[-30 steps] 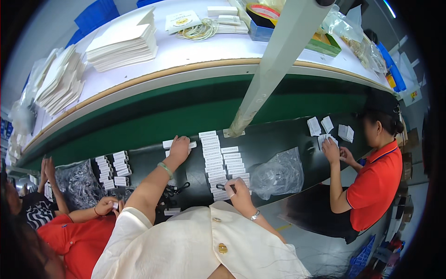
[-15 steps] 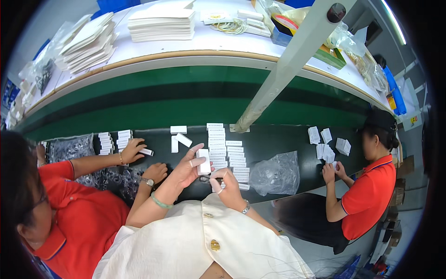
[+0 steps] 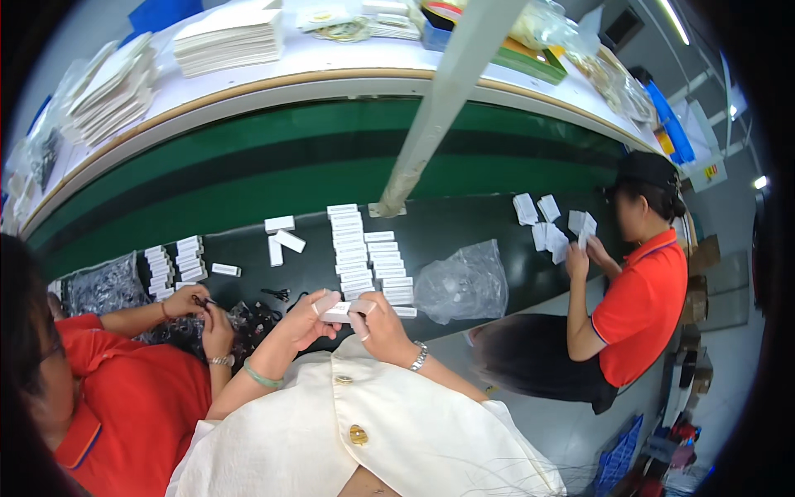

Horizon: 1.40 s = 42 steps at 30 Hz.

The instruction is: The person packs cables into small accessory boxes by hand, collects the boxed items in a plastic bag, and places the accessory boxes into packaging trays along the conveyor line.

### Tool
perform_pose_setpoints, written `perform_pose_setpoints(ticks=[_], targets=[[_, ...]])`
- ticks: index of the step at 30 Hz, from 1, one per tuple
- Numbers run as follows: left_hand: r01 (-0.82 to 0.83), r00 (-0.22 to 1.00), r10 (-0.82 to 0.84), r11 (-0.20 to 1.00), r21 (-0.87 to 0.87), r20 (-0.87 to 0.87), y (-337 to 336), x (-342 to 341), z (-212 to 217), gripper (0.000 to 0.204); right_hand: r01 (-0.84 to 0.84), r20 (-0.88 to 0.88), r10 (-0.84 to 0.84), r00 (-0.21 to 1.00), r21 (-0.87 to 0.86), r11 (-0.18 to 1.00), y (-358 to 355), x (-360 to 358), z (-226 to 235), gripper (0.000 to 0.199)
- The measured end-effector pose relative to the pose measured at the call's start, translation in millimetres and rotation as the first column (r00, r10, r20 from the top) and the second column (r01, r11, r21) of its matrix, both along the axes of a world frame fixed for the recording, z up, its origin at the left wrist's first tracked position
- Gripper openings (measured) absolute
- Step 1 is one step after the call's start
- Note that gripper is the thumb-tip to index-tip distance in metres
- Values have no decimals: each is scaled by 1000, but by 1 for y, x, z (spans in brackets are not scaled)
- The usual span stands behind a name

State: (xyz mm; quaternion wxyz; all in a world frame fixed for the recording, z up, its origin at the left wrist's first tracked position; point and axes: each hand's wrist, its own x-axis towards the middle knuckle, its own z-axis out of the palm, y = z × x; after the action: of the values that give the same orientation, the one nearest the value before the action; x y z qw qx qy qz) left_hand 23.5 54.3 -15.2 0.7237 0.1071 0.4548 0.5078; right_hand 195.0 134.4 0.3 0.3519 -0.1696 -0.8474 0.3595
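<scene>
Just short of the box rows (image 3: 363, 253), both hands, left hand (image 3: 308, 319) and right hand (image 3: 377, 325), pinch one small white box (image 3: 341, 312) at its ends. Held clear of the dark belt (image 3: 447, 228), a slipped grip would likely drop it onto those rows and knock them askew.

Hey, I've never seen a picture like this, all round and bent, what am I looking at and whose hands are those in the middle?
This is one view, from a wide fisheye camera worn on a person's head and looking down, so straight edges curve toward the rim. There is no machine here. The two hands in the middle belong to the wearer, in a cream top: the left hand and the right hand together hold a small white box. In front of them is a dark work surface with rows of similar white boxes, a few loose boxes and a clear plastic bag. Two co-workers in red shirts work on either side, one at the left, one at the right. Behind is a white shelf with stacked white sheets.
</scene>
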Motion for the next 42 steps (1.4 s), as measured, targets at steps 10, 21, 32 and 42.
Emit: perform_pose_setpoints(ticks=[10,21,32,42], targets=[[-157,987,159,985,-76,14,8,25,9,30,-27,123,55,991,-221,975,3,3,-14,77],[201,369,88,964,172,-925,8,-7,-54,26,20,162,51,985,-409,912,15,-9,-62,80],[57,-134,104,994,97,-986,33,-54,-141,33,226,297,-97,950,-439,869,20,4,-76,41],[-230,-115,211,945,233,-971,-50,-88,-128,23,-188,412,275,869,-240,952,-6,-95,-110,19]])
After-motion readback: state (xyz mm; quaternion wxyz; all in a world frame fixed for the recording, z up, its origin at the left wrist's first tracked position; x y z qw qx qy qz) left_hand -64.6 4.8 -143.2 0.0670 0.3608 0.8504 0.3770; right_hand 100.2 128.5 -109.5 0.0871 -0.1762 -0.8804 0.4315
